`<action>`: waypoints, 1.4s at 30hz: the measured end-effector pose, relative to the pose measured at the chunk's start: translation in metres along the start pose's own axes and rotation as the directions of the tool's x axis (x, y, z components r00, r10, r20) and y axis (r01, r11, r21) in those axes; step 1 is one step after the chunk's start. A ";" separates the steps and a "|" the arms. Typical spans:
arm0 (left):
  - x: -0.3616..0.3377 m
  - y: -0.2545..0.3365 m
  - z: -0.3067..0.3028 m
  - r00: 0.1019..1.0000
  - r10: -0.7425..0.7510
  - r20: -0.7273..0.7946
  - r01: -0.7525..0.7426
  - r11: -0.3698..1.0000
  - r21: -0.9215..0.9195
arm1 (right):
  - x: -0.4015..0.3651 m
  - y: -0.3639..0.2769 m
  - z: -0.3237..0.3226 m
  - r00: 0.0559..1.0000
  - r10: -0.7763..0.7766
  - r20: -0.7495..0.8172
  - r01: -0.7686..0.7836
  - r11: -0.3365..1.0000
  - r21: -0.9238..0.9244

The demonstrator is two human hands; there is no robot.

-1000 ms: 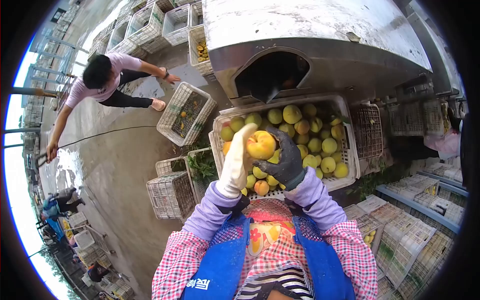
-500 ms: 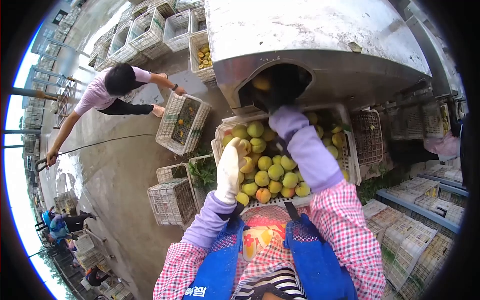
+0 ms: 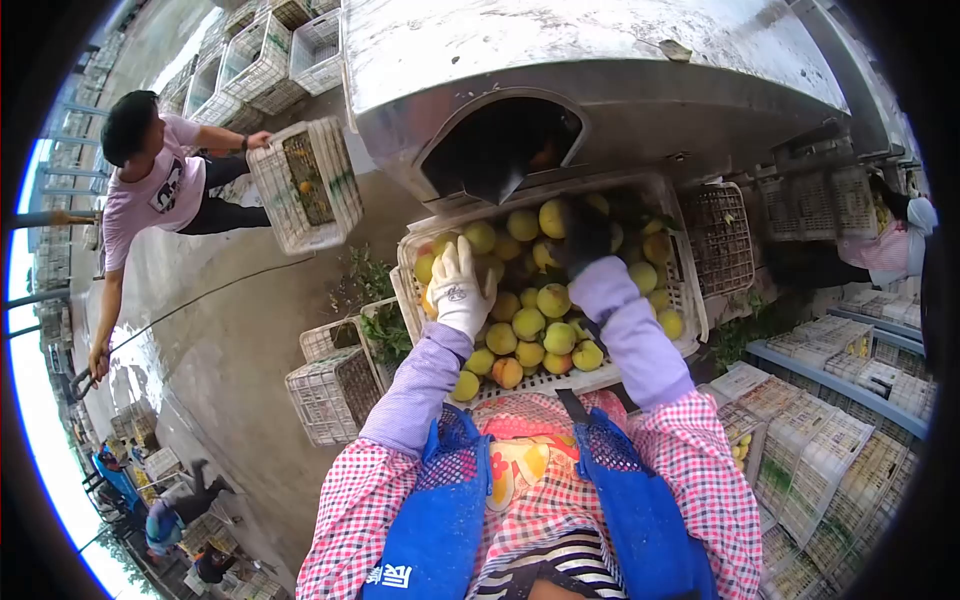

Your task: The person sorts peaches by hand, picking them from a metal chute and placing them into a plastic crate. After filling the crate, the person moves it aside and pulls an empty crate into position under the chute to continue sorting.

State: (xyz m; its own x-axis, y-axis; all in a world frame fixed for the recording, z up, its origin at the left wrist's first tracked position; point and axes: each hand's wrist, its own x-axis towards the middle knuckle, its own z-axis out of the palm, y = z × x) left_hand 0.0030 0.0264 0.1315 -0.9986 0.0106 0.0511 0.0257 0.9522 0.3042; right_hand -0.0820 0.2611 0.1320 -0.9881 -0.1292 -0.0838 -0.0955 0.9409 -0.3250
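Note:
A white plastic crate (image 3: 690, 325) full of yellow-green peaches (image 3: 528, 322), some blushed red, stands in front of me. My left hand (image 3: 460, 290), in a white glove, lies over the peaches at the crate's left side with its fingers stretched out. In a dark glove, my right hand (image 3: 585, 235) is down among the peaches at the back right of the middle. Blur and the dark glove hide its fingers, so a grip on a peach cannot be made out. Just behind the crate is the dark opening (image 3: 500, 145) of a metal machine (image 3: 600, 110).
To the left, a person (image 3: 165, 165) in a pink shirt holds a tilted crate (image 3: 305, 185) and a hooked rod. Stacked crates (image 3: 335, 395) stand beside my left arm. More crates (image 3: 800, 440) are on the right, where another person (image 3: 890, 235) works.
My right hand has come out of the machine's opening and down onto the peaches. My left hand still rests on the fruit. The person at left has moved away with the crate, now tilted more.

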 end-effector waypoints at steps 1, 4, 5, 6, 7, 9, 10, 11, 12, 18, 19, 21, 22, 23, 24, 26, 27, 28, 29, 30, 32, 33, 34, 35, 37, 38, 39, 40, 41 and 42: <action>-0.002 -0.003 0.001 1.000 0.007 -0.023 -0.007 1.000 -0.010 | 0.008 0.000 0.016 1.000 0.015 0.014 -0.015 1.000 0.015; -0.002 0.000 -0.012 0.983 0.092 0.160 -0.095 0.995 0.006 | 0.012 -0.004 0.022 0.997 0.067 -0.036 -0.056 0.970 0.237; 0.004 0.000 -0.018 0.964 0.106 0.244 -0.107 0.994 -0.010 | 0.015 -0.002 0.023 0.996 0.088 -0.006 -0.082 0.952 0.293; 0.007 0.000 -0.025 0.954 0.123 0.274 -0.129 0.992 0.004 | 0.008 -0.009 0.015 0.996 0.089 -0.030 -0.071 0.925 0.374; 0.009 0.001 -0.033 0.942 0.138 0.306 -0.148 0.989 0.010 | -0.006 -0.013 0.007 0.995 0.092 -0.051 -0.060 0.893 0.446; 0.012 0.008 -0.037 0.898 0.144 0.416 -0.149 0.989 -0.021 | -0.029 -0.025 -0.018 0.999 0.045 0.009 -0.035 0.641 0.767; 0.014 0.012 -0.037 0.856 0.146 0.496 -0.139 0.989 -0.051 | -0.039 -0.033 -0.030 0.998 -0.016 0.067 -0.057 0.346 0.937; 0.017 0.016 -0.037 0.810 0.152 0.566 -0.130 0.988 -0.079 | -0.046 -0.036 -0.036 0.991 -0.092 0.095 -0.094 0.012 0.995; 0.017 0.022 -0.039 0.818 0.171 0.550 -0.140 0.985 -0.098 | -0.052 -0.036 -0.036 0.981 -0.163 0.102 -0.121 -0.112 0.986; 0.017 0.035 -0.034 0.858 0.013 0.514 0.052 0.992 -0.112 | -0.079 -0.070 -0.078 0.980 -0.177 0.093 -0.109 -0.083 0.991; 0.021 0.033 -0.037 0.851 -0.001 0.526 0.111 0.978 -0.177 | -0.081 -0.072 -0.080 0.981 -0.182 0.073 -0.077 -0.014 0.997; 0.011 0.015 -0.034 0.890 -0.065 0.452 0.362 0.703 -0.612 | -0.087 -0.074 -0.078 0.990 -0.122 0.071 -0.073 -0.005 0.997; 0.008 0.014 -0.042 0.869 -0.093 0.486 0.465 0.491 -0.736 | -0.092 -0.075 -0.073 0.993 -0.085 0.076 -0.076 -0.003 0.997; 0.001 0.012 -0.050 0.841 -0.114 0.529 0.540 0.244 -0.806 | -0.098 -0.077 -0.069 0.999 -0.045 0.026 -0.026 0.013 1.000; -0.003 0.013 -0.081 0.859 -0.046 0.510 0.511 0.038 -0.858 | -0.100 -0.080 -0.064 1.000 -0.012 -0.026 0.027 0.032 0.999; -0.013 0.019 -0.118 0.887 -0.032 0.460 0.455 -0.104 -0.885 | -0.100 -0.089 -0.060 0.992 0.043 -0.118 0.115 0.075 0.991; -0.017 0.021 -0.129 0.900 -0.028 0.436 0.425 -0.175 -0.888 | -0.102 -0.096 -0.059 0.987 0.068 -0.148 0.141 0.099 0.985; -0.019 0.027 -0.133 0.928 -0.052 0.369 0.358 -0.153 -0.921 | -0.103 -0.100 -0.058 0.981 0.089 -0.174 0.163 0.125 0.979; -0.019 0.026 -0.136 0.932 -0.066 0.356 0.346 -0.131 -0.929 | -0.103 -0.102 -0.066 0.988 0.061 -0.144 0.127 0.223 0.966; -0.016 0.025 -0.138 0.938 -0.078 0.338 0.329 -0.109 -0.938 | -0.100 -0.104 -0.082 0.993 0.034 -0.117 0.100 0.322 0.942; -0.010 0.023 -0.142 0.947 -0.080 0.310 0.303 -0.094 -0.948 | -0.095 -0.105 -0.092 0.996 0.014 -0.089 0.072 0.469 0.880; -0.007 0.023 -0.143 0.946 -0.085 0.313 0.306 -0.089 -0.948 | -0.095 -0.105 -0.092 0.996 0.014 -0.088 0.068 0.520 0.851; -0.007 0.023 -0.144 0.944 -0.093 0.316 0.309 -0.085 -0.947 | -0.094 -0.106 -0.093 0.996 0.013 -0.084 0.062 0.569 0.820; -0.007 0.022 -0.145 0.942 -0.103 0.318 0.311 -0.080 -0.947 | -0.091 -0.108 -0.091 0.993 0.025 -0.116 0.078 0.598 0.798; -0.009 0.017 -0.145 0.950 -0.128 0.284 0.275 -0.085 -0.958 | -0.081 -0.114 -0.085 0.982 0.044 -0.183 0.111 0.650 0.752; -0.011 0.015 -0.147 0.944 -0.150 0.293 0.273 -0.136 -0.952 | -0.068 -0.117 -0.088 0.941 0.000 -0.340 0.222 0.756 0.615; -0.013 0.013 -0.148 0.937 -0.170 0.305 0.273 -0.187 -0.944 | -0.050 -0.120 -0.092 0.875 -0.063 -0.479 0.307 0.839 0.450; -0.015 0.013 -0.154 0.932 -0.183 0.314 0.276 -0.207 -0.939 | -0.030 -0.123 -0.095 0.791 -0.144 -0.595 0.362 0.893 0.266; -0.015 0.012 -0.157 0.928 -0.186 0.323 0.283 -0.215 -0.935 | -0.011 -0.124 -0.091 0.732 -0.184 -0.656 0.362 0.921 0.145; -0.017 0.011 -0.160 0.923 -0.189 0.335 0.292 -0.221 -0.930 | 0.008 -0.125 -0.083 0.670 -0.229 -0.706 0.348 0.937 0.027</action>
State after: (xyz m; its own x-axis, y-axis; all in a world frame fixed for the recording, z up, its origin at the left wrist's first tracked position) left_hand 0.0274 -0.0126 0.2864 -0.9418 -0.0681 -0.3291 -0.2554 -0.4913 0.8327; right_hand -0.0882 0.1682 0.2498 -0.7256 -0.0807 0.6834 -0.4302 0.8283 -0.3589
